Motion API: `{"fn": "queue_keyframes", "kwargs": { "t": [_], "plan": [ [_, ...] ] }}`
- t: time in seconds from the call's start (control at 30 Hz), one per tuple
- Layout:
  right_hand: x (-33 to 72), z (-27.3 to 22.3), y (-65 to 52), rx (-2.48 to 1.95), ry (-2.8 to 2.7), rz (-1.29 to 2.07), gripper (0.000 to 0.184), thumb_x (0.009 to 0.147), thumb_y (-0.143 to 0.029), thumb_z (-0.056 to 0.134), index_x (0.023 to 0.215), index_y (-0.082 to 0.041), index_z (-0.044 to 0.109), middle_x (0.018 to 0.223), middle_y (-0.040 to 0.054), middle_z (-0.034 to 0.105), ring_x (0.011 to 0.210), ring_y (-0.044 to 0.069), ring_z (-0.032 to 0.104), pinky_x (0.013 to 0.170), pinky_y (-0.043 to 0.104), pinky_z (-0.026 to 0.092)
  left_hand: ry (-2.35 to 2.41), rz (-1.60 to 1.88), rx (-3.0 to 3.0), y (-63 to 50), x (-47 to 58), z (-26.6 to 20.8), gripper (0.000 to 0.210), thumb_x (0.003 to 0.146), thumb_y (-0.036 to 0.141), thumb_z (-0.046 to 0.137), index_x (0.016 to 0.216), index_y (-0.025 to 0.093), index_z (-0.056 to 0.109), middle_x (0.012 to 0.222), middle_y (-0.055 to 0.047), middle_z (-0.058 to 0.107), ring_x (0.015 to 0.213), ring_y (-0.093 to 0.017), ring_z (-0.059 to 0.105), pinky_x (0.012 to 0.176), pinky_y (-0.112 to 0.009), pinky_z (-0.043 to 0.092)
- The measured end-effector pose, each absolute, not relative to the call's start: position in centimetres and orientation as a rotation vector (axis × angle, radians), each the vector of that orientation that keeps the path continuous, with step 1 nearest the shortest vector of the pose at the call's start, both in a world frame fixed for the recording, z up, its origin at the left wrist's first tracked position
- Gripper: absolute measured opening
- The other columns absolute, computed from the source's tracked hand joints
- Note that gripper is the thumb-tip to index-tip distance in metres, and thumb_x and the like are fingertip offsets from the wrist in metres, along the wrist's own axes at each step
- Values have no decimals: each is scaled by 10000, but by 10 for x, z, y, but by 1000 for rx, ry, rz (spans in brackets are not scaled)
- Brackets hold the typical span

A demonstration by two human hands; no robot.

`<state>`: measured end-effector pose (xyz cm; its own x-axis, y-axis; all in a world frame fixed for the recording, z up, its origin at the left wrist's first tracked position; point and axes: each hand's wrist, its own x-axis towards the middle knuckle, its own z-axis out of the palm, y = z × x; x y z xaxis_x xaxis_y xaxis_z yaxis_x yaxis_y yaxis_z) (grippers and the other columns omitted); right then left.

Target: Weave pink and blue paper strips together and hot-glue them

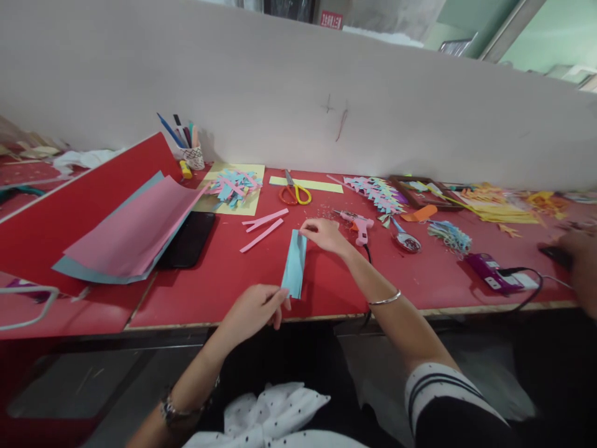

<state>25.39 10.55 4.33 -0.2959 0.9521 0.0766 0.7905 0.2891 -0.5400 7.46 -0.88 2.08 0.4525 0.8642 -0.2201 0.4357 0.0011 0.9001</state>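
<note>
Between my two hands is a narrow folded strip of light blue paper (295, 264), held tilted above the red tabletop. My left hand (261, 308) pinches its lower left corner between thumb and fingers. At the upper right corner, my right hand (324, 235) grips it with thumb and forefinger. Just beyond lie loose pink paper strips (263, 235). Farther back are scissors (295, 190) with one red and one yellow handle, by a pale yellow strip (317, 185). A pink hot glue gun (358, 225) rests right of my right hand.
At left, pink and blue sheets (135, 230) lean on a red board (153, 162), by a black phone (189, 239) and pen cup (192, 155). Cut paper bits (236, 186) sit behind. A purple power strip (494, 274) lies right, near another person's hand (583, 267).
</note>
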Motion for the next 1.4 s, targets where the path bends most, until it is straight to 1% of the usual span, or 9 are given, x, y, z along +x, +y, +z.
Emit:
{"fn": "queue_keyframes", "kwargs": {
  "t": [0.17, 0.3, 0.43, 0.57, 0.77, 0.97, 1.1, 1.23, 1.4],
  "plan": [
    [257, 47, 110, -1636, -2358, 508, 173, 795, -245, 487, 721, -165, 621, 766, 23, 648, 787, 169, 543, 843, 399, 223, 965, 332, 1789, -21, 70, 31, 269, 788, 325, 411, 693, 186, 621, 535, 25, 610, 509, -101, 529, 505, -181, 370],
    [249, 50, 110, -1402, -2699, 562, 180, 810, -212, 478, 707, -165, 618, 776, 22, 648, 798, 159, 547, 876, 413, 195, 1087, 626, 2015, -11, 60, 31, 239, 806, 297, 413, 817, 203, 633, 810, -14, 671, 748, -128, 596, 689, -208, 433],
    [228, 55, 107, -1107, -3018, 474, 156, 808, -190, 502, 716, -174, 626, 795, 18, 630, 830, 152, 537, 865, 394, 225, 1341, 788, 2334, 6, 48, 14, 304, 834, 273, 355, 984, 204, 611, 968, -61, 657, 892, -172, 595, 789, -282, 451],
    [204, 53, 105, -831, -3214, 201, 150, 810, -195, 509, 722, -189, 630, 800, 9, 613, 835, 154, 519, 894, 416, 212, 1427, 702, 2648, 13, 39, -8, 329, 854, 229, 342, 1071, 194, 587, 1041, -78, 645, 933, -184, 593, 796, -307, 467],
    [187, 46, 101, -663, -3369, 5, 184, 838, -202, 458, 776, -189, 631, 796, -4, 617, 790, 144, 517, 946, 498, 110, 1431, 535, 2811, 13, 32, -19, 317, 852, 176, 366, 1082, 171, 584, 1014, -68, 659, 916, -182, 595, 764, -312, 486],
    [190, 35, 100, -680, -3254, 4, 154, 837, -228, 460, 870, -182, 604, 852, 10, 622, 849, 161, 521, 968, 522, 56, 1458, 504, 2853, 14, 35, -18, 293, 846, 171, 383, 1034, 147, 606, 969, -79, 666, 870, -187, 604, 724, -313, 496],
    [197, 28, 101, -773, -3118, 83, 162, 825, -207, 456, 915, -183, 589, 955, 43, 599, 943, 173, 504, 984, 510, 57, 1488, 460, 2867, 14, 38, -17, 306, 840, 158, 374, 1052, 155, 595, 1021, -75, 656, 904, -186, 602, 746, -306, 490],
    [214, 28, 96, -1074, -2802, 215, 251, 828, -223, 444, 1061, -199, 535, 1129, 82, 536, 1084, 189, 450, 995, 476, 99, 1417, 417, 2883, 17, 35, -16, 352, 845, 161, 347, 1145, 147, 530, 1165, -79, 591, 1043, -183, 552, 821, -304, 468],
    [230, 28, 67, -1263, -2648, 448, 389, 777, -349, 532, 1126, -186, 481, 1122, 86, 545, 1075, 208, 451, 951, 413, 221, 1261, 384, 2918, 24, 29, -17, 357, 848, 167, 318, 1141, 136, 520, 1235, -81, 539, 1154, -182, 472, 982, -369, 358]
  ]
}}
